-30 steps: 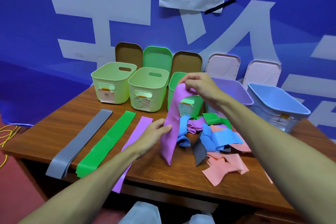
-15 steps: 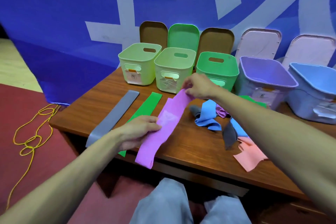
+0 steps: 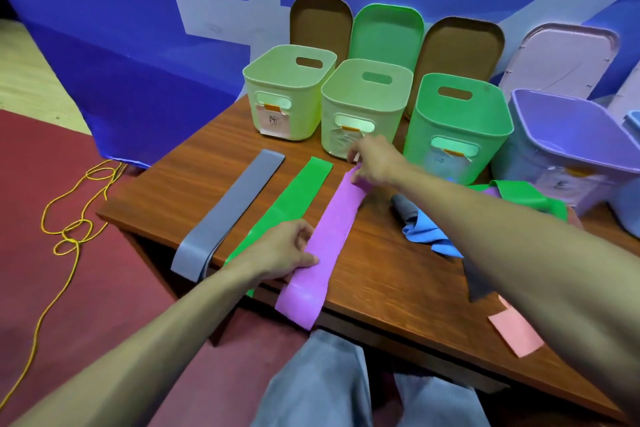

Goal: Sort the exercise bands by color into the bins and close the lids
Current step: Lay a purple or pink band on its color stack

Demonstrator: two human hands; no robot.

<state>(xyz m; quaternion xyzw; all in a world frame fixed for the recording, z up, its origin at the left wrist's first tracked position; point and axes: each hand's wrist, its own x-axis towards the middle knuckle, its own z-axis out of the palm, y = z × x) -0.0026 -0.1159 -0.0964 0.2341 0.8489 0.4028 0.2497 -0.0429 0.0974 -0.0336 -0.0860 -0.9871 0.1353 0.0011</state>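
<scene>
Purple band [image 3: 332, 236] is now down flat on the surface [image 3: 381, 274], no longer in the air. It's third in the row beside the green band [image 3: 294, 198] and grey band [image 3: 235, 204]. Left hand [image 3: 284, 250] pinches its near edge, right hand [image 3: 375, 159] pinches the far end by the bins [image 3: 346, 104]. Near end overhangs. Looks thin, light, limp, probably tacky. Best to grab it by the ends or fold it mid-length. Pile [image 3: 422, 232] is unsorted on the right.
</scene>
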